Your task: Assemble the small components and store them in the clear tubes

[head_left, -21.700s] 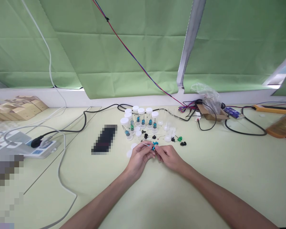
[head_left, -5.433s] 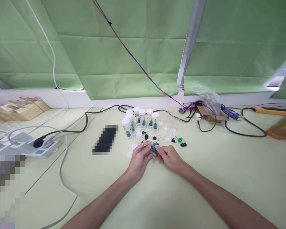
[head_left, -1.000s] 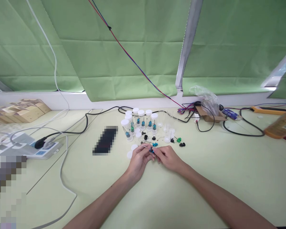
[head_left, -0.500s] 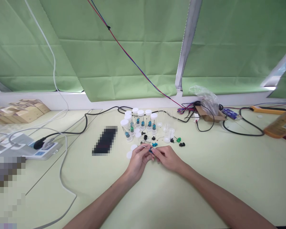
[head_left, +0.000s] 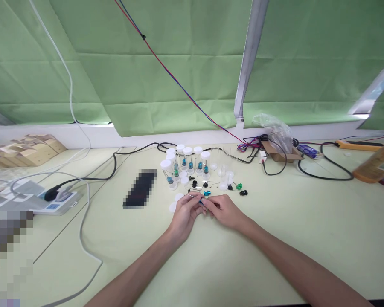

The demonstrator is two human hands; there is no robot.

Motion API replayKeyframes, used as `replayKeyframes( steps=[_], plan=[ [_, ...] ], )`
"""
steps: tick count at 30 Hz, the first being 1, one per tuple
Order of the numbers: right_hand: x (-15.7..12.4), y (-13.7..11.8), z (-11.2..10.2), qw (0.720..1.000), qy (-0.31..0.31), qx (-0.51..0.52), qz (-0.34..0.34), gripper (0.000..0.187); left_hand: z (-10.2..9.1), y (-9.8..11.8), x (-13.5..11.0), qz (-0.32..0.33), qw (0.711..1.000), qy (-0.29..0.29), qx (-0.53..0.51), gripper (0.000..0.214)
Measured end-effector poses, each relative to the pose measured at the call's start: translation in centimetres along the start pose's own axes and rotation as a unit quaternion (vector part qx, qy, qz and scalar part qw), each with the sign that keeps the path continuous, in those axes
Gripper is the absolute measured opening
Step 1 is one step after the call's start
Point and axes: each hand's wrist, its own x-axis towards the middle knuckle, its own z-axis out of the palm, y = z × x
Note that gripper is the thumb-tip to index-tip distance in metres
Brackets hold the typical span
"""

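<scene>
My left hand (head_left: 187, 212) is closed on a small blue part with a thin metal rod (head_left: 190, 195) that sticks out to the left. From the other side my right hand (head_left: 222, 209) pinches the same blue part (head_left: 201, 200), its fingertips meeting the left ones. The fingers hide most of it. Just beyond the hands lie a teal-blue fitting (head_left: 206, 193), several small black parts (head_left: 205, 184), a green part (head_left: 239, 186) and a black part (head_left: 243, 193). Behind them stand several clear tubes with white caps (head_left: 187, 151), holding blue or green pieces.
White caps (head_left: 173, 207) lie left of my hands, near a pixelated dark slab (head_left: 140, 189). Uncapped clear tubes (head_left: 223, 170) stand right of the capped ones. Farther out are a power strip (head_left: 56, 204), wooden blocks (head_left: 25, 150), a cardboard box (head_left: 280, 154) and an orange bottle (head_left: 376, 164).
The view has shifted very slightly. Both hands stay together around the blue part, with little visible movement of the fingers.
</scene>
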Motion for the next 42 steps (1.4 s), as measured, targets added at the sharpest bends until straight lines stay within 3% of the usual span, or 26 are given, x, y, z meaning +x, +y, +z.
replayKeyframes(
  steps=[24,29,36,42],
  plan=[
    [0.03,0.36,0.25,0.999,0.016,0.043,0.028,0.066,0.17,-0.04,-0.21,0.004,1.0,-0.006,0.004,0.013],
    [0.02,0.07,0.17,0.998,0.019,0.039,0.036,0.061,0.24,0.04,-0.21,0.005,1.0,0.002,-0.004,0.014],
    [-0.11,-0.27,0.03,0.999,0.021,0.042,0.011,0.04,0.09,-0.04,-0.16,0.013,1.0,0.016,-0.017,0.014],
    [-0.09,-0.06,0.07,0.999,0.011,0.031,0.007,0.052,0.29,0.07,-0.22,0.014,1.0,0.005,-0.003,0.013]
  ],
)
